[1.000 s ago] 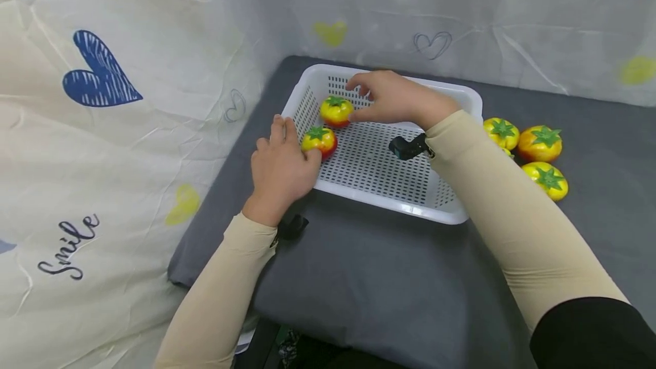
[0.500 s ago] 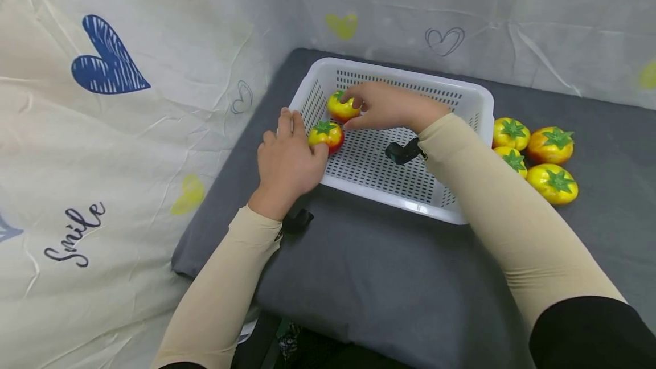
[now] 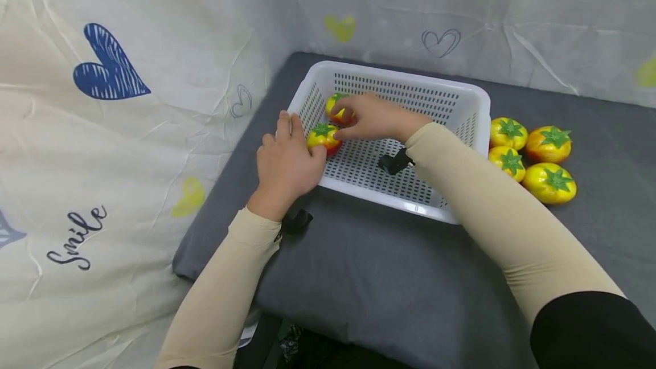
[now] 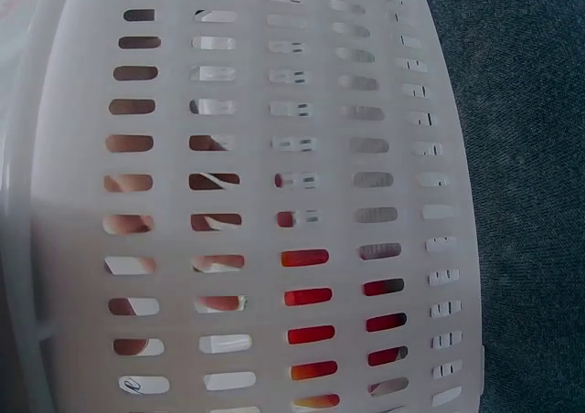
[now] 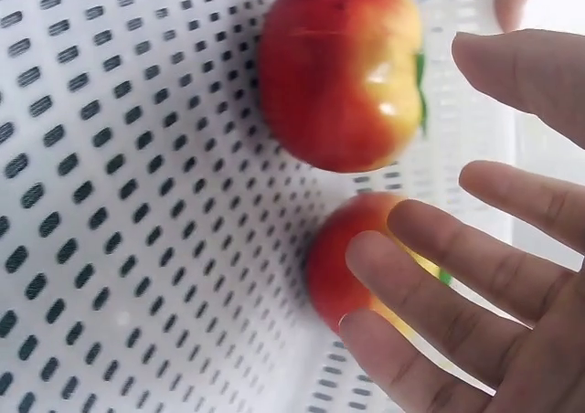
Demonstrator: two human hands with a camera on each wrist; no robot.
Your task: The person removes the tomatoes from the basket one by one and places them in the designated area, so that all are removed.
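Two glossy yellow-and-red tomatoes with green star-shaped tops sit at the left end of a white perforated basket (image 3: 389, 201): a front tomato (image 3: 323, 139) and a rear tomato (image 3: 334, 102). My right hand (image 3: 376, 116) reaches in over them, thumb tip beside the front tomato. In the right wrist view its fingers (image 5: 448, 312) are spread, overlapping the rear tomato (image 5: 334, 262); nothing is held. My left hand (image 3: 288, 164) rests over the basket's near left corner, fingers extended along the rim. The left wrist view shows the slotted basket wall (image 4: 247, 139), red showing through.
Several more tomatoes (image 3: 550, 183) lie grouped on the dark grey cloth (image 3: 389, 278) right of the basket. A white sheet (image 3: 154, 187) printed with hearts and lettering hangs behind and at the left. Small black wrist cameras (image 3: 393, 162) sit at both cuffs.
My right hand has moved left and toward me, from beside the rear tomato to over both tomatoes. My left hand stays at the basket corner. The head view has shifted slightly.
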